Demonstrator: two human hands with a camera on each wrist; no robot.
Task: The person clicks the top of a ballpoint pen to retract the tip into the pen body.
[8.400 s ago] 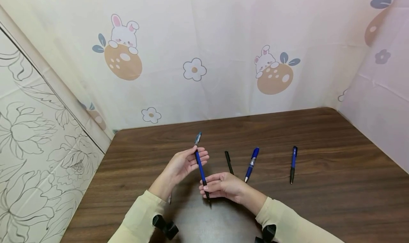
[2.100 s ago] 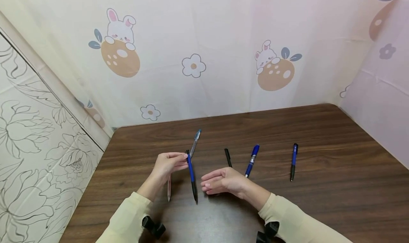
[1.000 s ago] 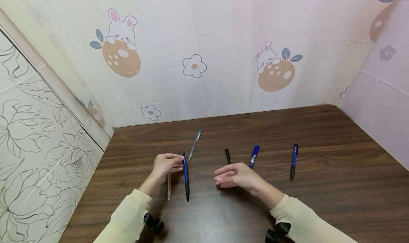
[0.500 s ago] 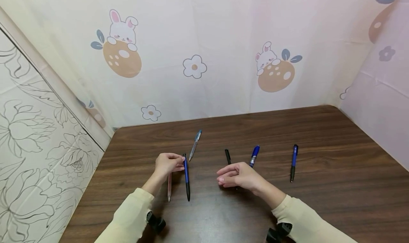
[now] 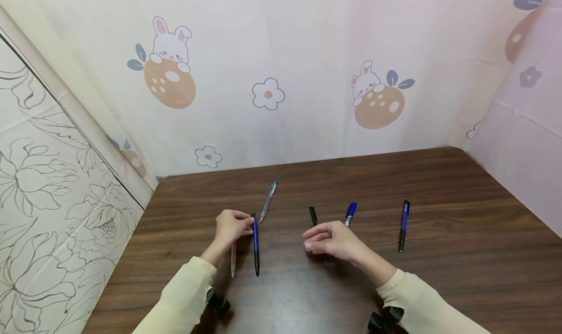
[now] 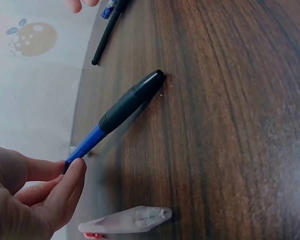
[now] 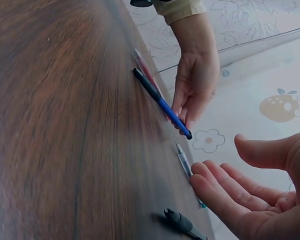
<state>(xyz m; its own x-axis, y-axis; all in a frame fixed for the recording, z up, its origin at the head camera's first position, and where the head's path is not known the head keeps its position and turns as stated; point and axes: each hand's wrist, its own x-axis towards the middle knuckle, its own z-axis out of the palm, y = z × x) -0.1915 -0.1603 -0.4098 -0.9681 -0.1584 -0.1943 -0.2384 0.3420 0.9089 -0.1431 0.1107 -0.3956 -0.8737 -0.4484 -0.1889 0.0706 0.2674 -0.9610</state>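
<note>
My left hand (image 5: 232,227) pinches the top end of a blue pen with a black grip (image 5: 256,250). In the left wrist view this pen (image 6: 122,110) points its black tip down toward the wood, thumb and fingers at its blue end. Just left of it lies a clear pen with a red part (image 5: 233,263), its upper end behind the left hand. My right hand (image 5: 335,241) hovers over a black pen (image 5: 313,215) and hides its middle. Nothing is between its fingers, which stand extended, thumb apart, in the right wrist view.
On the brown wooden table (image 5: 175,246) a clear pen with a blue top (image 5: 269,201) lies behind the left hand. A blue pen with a white label (image 5: 351,212) is partly behind the right hand. Another blue pen with a black grip (image 5: 404,226) lies farther right. A printed curtain (image 5: 298,129) hangs behind.
Both hands held the blue pen earlier. The right hand let go and moved right, over the black pen. The left hand brought the pen left and lower, alongside the red-part clear pen.
</note>
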